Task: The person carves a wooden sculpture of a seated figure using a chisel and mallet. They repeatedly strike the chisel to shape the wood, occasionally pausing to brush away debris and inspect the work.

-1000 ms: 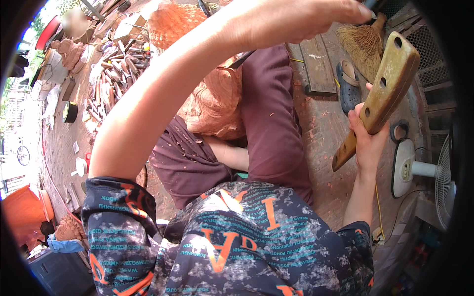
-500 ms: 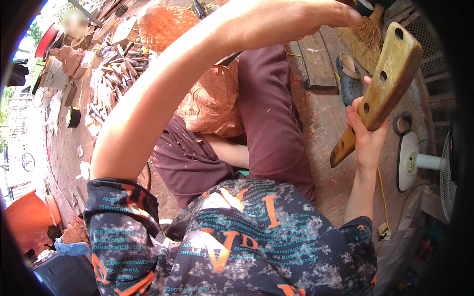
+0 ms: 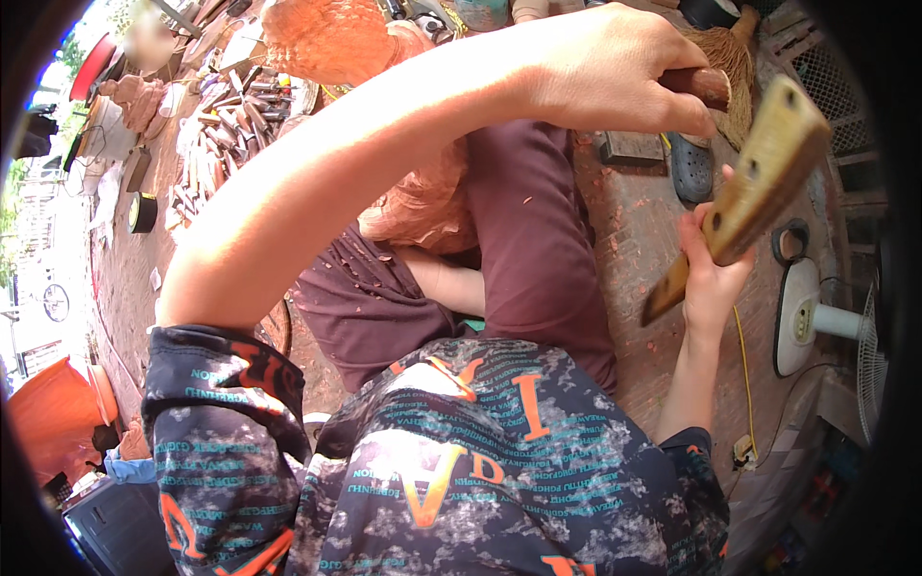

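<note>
Wood carving in progress: chisel handle [image 3: 706,86] is being gripped in the closed left hand [image 3: 615,67], mallet [image 3: 749,192] clasped in the right hand [image 3: 711,278]; square, controlled blows over the reddish carving [image 3: 427,206] are judged best.

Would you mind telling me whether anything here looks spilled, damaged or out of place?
Wood chips lie scattered over the maroon trousers and the reddish floor by the carving. A sandal lies alone beside the broom. The mallet in the right hand and the chisel handle in the left hand look sound.
</note>
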`<state>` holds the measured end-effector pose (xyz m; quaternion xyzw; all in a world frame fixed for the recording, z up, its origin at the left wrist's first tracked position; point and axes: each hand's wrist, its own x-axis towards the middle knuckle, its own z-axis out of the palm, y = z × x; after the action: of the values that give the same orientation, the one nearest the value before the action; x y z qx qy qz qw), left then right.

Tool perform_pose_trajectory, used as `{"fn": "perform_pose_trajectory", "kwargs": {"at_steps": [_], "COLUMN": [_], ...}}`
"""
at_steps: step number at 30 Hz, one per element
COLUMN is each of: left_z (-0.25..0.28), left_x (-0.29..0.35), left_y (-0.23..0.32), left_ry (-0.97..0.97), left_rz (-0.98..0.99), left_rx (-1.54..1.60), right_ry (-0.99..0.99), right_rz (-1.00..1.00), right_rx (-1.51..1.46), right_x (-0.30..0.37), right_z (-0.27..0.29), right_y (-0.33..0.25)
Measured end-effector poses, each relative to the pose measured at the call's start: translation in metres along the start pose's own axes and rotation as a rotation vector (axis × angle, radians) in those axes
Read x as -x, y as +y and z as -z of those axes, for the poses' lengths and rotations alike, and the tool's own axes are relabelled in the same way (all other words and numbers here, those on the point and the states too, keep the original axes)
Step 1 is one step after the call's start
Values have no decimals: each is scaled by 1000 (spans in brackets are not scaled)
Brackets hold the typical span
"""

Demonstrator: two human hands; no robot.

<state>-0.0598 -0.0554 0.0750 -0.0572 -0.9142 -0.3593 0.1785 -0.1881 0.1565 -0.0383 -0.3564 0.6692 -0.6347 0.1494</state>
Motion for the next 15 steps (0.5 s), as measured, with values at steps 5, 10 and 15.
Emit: {"fn": "perform_pose_trajectory", "kwargs": {"at_steps": [5, 10, 15], "left_z": [-15, -7, 48], "left_x": [-7, 16, 101], "left_y": [-9, -1, -10], "left_ry": [10, 113, 651], "left_rz": [166, 34, -30], "left_rx": [-25, -115, -193], "right_ry": [-73, -53, -231], "right_rz": [88, 82, 137], "right_rx": [108, 148, 145], "right_x": [9, -4, -18], "right_z": [1, -10, -2], "right_y": [14, -2, -22]}}
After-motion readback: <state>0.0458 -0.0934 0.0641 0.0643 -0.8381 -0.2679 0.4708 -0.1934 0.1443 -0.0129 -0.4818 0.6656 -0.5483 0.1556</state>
